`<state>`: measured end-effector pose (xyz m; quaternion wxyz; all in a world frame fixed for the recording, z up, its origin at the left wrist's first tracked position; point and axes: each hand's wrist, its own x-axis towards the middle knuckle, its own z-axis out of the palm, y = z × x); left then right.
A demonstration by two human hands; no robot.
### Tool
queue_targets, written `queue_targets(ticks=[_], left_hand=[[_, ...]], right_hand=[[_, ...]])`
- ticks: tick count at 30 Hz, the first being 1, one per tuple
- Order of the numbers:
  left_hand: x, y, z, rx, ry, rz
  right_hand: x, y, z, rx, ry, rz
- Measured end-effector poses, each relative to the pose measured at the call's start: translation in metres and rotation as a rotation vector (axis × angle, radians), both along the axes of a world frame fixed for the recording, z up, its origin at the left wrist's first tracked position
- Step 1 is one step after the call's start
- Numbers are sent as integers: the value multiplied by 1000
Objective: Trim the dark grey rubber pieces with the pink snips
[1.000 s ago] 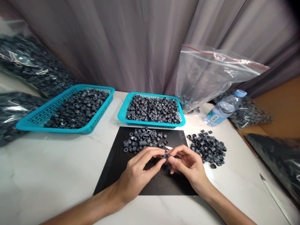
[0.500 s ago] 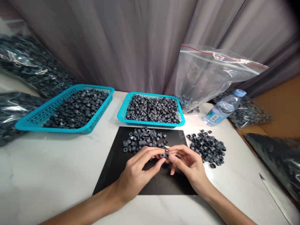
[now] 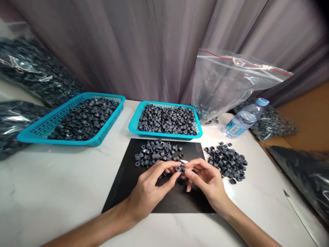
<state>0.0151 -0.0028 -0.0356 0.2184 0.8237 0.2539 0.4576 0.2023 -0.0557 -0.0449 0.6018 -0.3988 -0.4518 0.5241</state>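
Over the black mat [image 3: 123, 192], my left hand [image 3: 154, 185] pinches a small dark grey ring [image 3: 178, 168] between thumb and fingertips. My right hand [image 3: 205, 176] closes its thumb and finger on a second grey ring [image 3: 182, 169] right beside the first; the two look to be touching. A thin white pointed tip [image 3: 184, 161] shows just above the fingers, and whatever it belongs to is hidden. Behind my hands, a pile of grey rings [image 3: 156, 152] lies on the mat. Another pile of rings [image 3: 228, 159] sits on the white table right of the mat.
Two turquoise baskets of rings stand behind, one at left [image 3: 100, 139] and one in the middle [image 3: 167, 136]. A clear zip bag [image 3: 221, 82], a water bottle [image 3: 244, 118] and a white pointed tool [image 3: 300, 216] are at right. Filled bags [image 3: 38, 72] stand at far left.
The rings between my fingertips have turned slightly, so the left one's hole faces the camera more. Both hands stay in nearly the same place.
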Motion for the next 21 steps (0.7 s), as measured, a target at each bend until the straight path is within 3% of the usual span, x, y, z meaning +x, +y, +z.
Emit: queue_targets(ticks=[7,13,21], left_hand=[[2,0,4,-2,-15,33],[1,0,4,-15,-23,-8],[1,2,10,-173,-33,-74]], right_hand=[[3,-1,-3,-11,-92,-22],[2,-8,-4,35,-430,-98],[3,-5,-4,263,-852,-286]])
